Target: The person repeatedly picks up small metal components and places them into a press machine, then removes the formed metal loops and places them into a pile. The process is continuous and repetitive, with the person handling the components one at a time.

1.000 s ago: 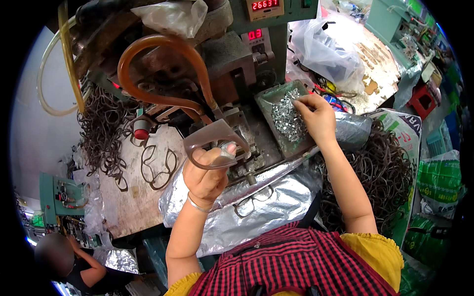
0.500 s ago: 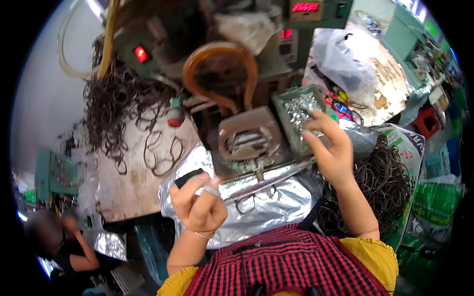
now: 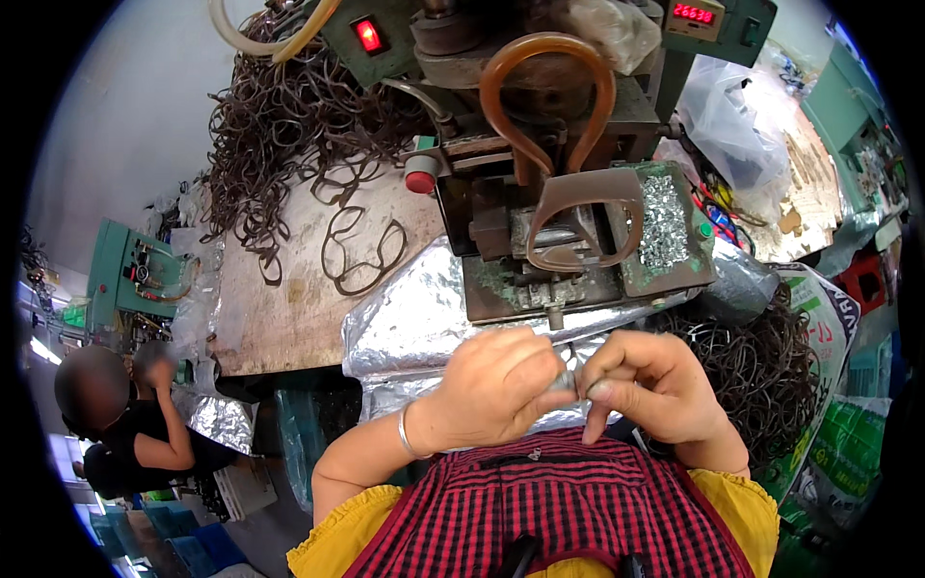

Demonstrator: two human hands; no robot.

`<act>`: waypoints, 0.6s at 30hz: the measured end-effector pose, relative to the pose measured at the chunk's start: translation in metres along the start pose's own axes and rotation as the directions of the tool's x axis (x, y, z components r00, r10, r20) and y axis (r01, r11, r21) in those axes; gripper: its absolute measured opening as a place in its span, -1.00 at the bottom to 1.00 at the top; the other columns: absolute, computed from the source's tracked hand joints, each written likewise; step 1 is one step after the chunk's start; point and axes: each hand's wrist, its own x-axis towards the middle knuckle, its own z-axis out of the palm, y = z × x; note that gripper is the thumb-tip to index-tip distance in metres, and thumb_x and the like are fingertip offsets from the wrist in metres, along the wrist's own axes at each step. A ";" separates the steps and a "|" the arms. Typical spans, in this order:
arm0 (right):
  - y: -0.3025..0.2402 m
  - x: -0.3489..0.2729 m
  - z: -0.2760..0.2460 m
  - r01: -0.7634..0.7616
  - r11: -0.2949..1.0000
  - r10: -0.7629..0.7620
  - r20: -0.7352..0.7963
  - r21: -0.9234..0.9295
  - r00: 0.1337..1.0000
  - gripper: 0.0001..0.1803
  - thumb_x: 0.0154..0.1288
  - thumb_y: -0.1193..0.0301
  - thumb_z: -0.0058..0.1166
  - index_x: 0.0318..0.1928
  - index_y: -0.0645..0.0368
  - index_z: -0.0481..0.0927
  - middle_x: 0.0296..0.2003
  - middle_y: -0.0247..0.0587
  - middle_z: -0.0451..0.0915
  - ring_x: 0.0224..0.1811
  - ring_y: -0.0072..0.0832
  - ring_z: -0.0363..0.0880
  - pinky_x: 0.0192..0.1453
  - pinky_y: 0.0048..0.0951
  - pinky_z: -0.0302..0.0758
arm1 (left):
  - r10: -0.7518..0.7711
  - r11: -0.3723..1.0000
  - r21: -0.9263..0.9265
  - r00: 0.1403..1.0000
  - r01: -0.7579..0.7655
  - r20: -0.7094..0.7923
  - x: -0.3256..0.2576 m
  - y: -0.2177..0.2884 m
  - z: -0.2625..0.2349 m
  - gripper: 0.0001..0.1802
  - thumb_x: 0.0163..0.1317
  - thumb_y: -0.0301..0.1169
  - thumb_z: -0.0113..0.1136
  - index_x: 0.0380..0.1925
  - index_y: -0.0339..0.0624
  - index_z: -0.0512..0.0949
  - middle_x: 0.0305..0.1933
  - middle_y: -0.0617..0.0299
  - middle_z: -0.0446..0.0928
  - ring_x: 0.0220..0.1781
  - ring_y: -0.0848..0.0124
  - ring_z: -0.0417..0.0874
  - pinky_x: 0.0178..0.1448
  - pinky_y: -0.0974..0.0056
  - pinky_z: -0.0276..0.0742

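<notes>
My left hand [image 3: 506, 385], with a metal bangle on its wrist, is curled in front of my checked apron [image 3: 540, 477]. Its fingertips meet those of my right hand [image 3: 660, 385]. Both hands are closed in a pinch around something small and greyish at the fingertips, too covered to name. Just beyond them stands a green metal press [image 3: 549, 308] with a worn base. A brown rim-shaped piece [image 3: 633, 217] sits on its bed, with a bent amber tube [image 3: 496, 82] above. At its right side lies a tray [image 3: 708, 197] of tiny shiny metal pieces [image 3: 663, 226].
Dark loops [image 3: 299, 106] are heaped on the wooden table [image 3: 289, 318] at left, with more in a sack [image 3: 761, 376] at right. Silver foil sheeting [image 3: 395, 323] covers the front edge. A red button [image 3: 420, 180] is beside the press. Another person [image 3: 135, 414] sits far left.
My right hand has left the metal-pieces tray and come down toward me. My left hand has moved right to meet it; the black thing seen in it before is out of sight. The view has shifted.
</notes>
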 end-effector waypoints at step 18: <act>0.018 0.053 -0.053 0.221 0.642 -0.676 -0.406 -0.734 0.615 -0.81 0.21 0.58 0.16 -0.15 0.26 0.70 -0.23 -0.14 0.69 -0.12 -0.37 0.64 0.03 -0.41 0.51 | -0.831 0.141 0.314 0.285 0.939 -0.477 -0.096 -0.253 -0.126 -0.46 0.38 0.02 0.10 -0.36 -0.32 0.66 -0.67 0.08 0.58 -0.41 0.22 0.73 -0.29 0.13 0.54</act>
